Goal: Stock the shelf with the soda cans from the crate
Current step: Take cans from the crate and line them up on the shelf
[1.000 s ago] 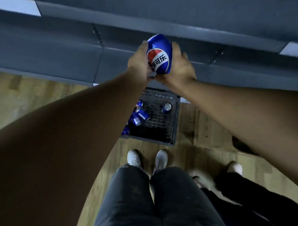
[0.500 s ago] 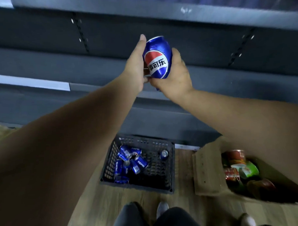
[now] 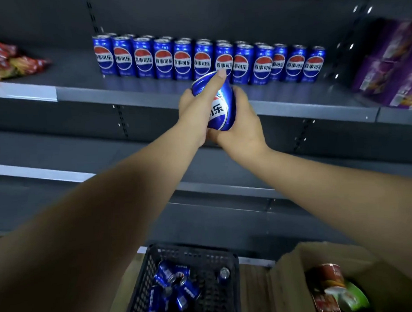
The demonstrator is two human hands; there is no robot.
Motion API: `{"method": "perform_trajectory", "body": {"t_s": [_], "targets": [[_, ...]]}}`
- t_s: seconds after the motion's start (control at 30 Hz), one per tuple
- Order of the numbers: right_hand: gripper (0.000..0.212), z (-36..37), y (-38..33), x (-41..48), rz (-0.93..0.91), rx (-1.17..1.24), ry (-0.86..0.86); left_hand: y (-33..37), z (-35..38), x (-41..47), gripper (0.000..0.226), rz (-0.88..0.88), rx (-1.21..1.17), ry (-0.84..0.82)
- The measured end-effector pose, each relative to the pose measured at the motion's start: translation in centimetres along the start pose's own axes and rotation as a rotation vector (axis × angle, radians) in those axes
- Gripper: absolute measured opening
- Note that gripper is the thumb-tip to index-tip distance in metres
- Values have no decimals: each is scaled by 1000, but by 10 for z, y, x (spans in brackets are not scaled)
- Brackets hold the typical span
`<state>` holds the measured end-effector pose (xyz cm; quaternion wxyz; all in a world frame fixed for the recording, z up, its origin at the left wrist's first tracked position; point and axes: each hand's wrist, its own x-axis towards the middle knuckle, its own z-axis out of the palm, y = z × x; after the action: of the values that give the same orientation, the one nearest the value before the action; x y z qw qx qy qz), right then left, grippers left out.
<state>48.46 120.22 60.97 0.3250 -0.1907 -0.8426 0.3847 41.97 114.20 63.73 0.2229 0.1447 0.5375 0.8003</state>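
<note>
Both my hands hold one blue soda can [image 3: 222, 108] in front of the grey shelf [image 3: 151, 91]. My left hand [image 3: 194, 114] grips its left side with the forefinger laid along the top. My right hand [image 3: 241, 124] cups it from the right and below. The can tilts, top toward the shelf. A row of several matching blue cans [image 3: 208, 60] stands upright on the shelf just beyond it. Down on the floor the black crate [image 3: 144, 281] holds several loose cans [image 3: 174, 285].
Red snack bags [image 3: 7, 60] lie at the shelf's left end and purple packs [image 3: 388, 63] stand at its right. Lower grey shelves run below. An open cardboard box [image 3: 289, 283] with mixed packages sits right of the crate.
My view and both hands have risen from the crate level to the stocked shelf. The can, still held in both hands, has moved up and tilted toward the row of cans.
</note>
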Motion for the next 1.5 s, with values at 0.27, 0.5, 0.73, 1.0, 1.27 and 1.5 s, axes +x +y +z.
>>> {"method": "perform_trajectory", "body": {"t_s": [0.27, 0.5, 0.73, 1.0, 1.27, 1.5], "targets": [[76, -27, -15, 7, 307, 387, -249, 15, -3, 8, 31, 34, 116, 23], [42, -40, -20, 9, 416, 566, -597, 25, -12, 7, 26, -116, 72, -223], [54, -30, -25, 15, 268, 395, -417, 29, -2, 4, 75, -34, 22, -92], [64, -18, -30, 10, 160, 83, -251, 33, 4, 12, 46, -1, 114, 75], [79, -32, -22, 12, 380, 477, -549, 43, -6, 18, 23, -49, 15, -148], [44, -15, -24, 10, 247, 307, -258, 30, 0, 8, 60, -36, 26, 21]]}}
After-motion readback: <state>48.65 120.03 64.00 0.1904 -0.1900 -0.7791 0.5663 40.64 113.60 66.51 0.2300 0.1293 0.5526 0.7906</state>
